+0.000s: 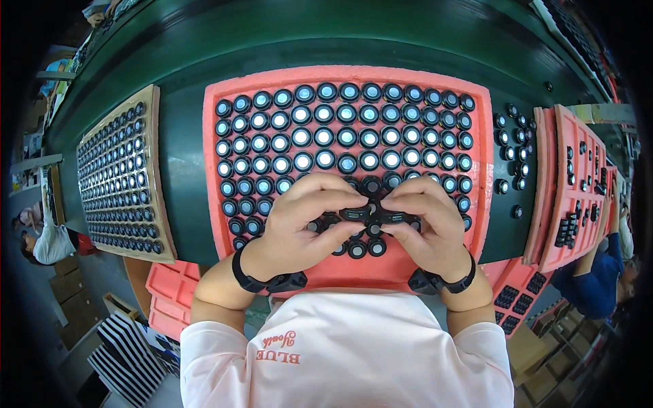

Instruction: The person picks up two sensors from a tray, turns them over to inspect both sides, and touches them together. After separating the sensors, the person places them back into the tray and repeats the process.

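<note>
Over the near middle of a pink foam tray [347, 73], both my hands are raised close together. My left hand [304, 216] pinches a small black part [354, 215] between thumb and fingertips. Facing it, my right hand [430, 216] pinches another small black part [393, 217]. A small light marking shows on each part's edge, and the two parts almost meet; I cannot tell whether they touch. Beneath my hands, the tray carries rows of black round pieces with pale disc centres [347, 137]. My hands hide some of the nearer rows.
On the left, a cardboard-coloured tray [163, 204] holds similar pieces. Loose black pieces [508, 153] lie on the dark green table [183, 149] at right. Beyond them, pink divided trays [568, 197] stand stacked, with a person in a blue sleeve [590, 279] nearby.
</note>
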Demonstrator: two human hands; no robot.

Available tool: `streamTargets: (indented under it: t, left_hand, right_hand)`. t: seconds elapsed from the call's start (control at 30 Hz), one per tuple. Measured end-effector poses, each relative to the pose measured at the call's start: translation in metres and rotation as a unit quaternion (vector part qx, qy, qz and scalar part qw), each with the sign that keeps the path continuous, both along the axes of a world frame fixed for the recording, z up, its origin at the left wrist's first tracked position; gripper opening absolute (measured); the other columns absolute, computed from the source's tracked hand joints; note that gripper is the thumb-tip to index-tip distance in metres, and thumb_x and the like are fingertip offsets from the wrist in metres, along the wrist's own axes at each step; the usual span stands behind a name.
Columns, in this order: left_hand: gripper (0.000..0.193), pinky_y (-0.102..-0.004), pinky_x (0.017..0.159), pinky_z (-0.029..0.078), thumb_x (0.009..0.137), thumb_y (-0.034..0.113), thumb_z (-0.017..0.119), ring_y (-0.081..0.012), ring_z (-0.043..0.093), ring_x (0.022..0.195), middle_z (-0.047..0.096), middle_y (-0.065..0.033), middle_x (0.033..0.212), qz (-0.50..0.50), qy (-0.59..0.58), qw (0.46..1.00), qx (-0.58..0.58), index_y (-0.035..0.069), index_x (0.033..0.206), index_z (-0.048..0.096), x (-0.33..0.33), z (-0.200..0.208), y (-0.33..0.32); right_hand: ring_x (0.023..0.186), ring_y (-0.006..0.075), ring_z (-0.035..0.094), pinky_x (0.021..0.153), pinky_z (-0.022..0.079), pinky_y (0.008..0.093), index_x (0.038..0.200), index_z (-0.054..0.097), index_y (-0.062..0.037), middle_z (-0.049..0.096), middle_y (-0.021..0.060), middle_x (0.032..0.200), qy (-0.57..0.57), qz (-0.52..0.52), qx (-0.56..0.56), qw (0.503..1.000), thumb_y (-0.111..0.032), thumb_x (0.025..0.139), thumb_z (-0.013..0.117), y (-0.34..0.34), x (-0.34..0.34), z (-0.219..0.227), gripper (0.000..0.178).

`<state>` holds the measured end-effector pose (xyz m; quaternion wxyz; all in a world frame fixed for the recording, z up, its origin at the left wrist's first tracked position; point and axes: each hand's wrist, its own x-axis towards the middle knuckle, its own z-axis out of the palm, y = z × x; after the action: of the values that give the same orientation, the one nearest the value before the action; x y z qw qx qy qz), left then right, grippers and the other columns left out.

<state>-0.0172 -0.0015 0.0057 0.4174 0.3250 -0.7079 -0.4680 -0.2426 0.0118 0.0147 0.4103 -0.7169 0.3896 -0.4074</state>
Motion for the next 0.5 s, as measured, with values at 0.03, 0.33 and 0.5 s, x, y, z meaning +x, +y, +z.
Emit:
streamTargets:
  t: [0.03,0.33,0.5]
  left_hand:
    - [0.028,-0.0308,0.080,0.049,0.076,-0.003,0.073,-0.0209,0.060,0.095,0.060,-0.0159,0.109,-0.002,0.007,1.000,0.000,-0.003,0.103,0.066,0.0006,0.0003,-0.0007]
    - [0.041,-0.0347,0.087,0.050,0.071,-0.005,0.073,-0.0270,0.063,0.100,0.063,-0.0155,0.113,0.031,0.072,0.997,-0.015,-0.001,0.111,0.063,-0.0041,0.0008,0.0018]
    - [0.046,-0.0362,0.089,0.050,0.070,-0.005,0.073,-0.0287,0.063,0.104,0.063,-0.0164,0.115,0.033,0.078,0.996,-0.006,-0.001,0.114,0.061,-0.0036,-0.0006,0.0049]
  right_hand:
    - [0.089,0.0200,0.058,0.078,0.047,0.0298,0.103,0.065,0.0004,0.060,0.0122,0.103,-0.006,0.006,-0.001,1.000,-0.003,0.077,0.075,-0.0014,-0.0006,-0.0002,0.028]
    - [0.099,0.0251,0.059,0.081,0.050,0.0333,0.106,0.063,-0.0004,0.059,0.0156,0.112,-0.055,-0.014,-0.036,0.998,0.003,0.072,0.075,-0.0020,0.0001,-0.0048,0.036]
    - [0.099,0.0256,0.061,0.079,0.051,0.0330,0.107,0.061,-0.0014,0.061,0.0162,0.113,-0.071,-0.027,-0.044,0.996,0.004,0.071,0.077,0.0000,0.0033,-0.0062,0.040]
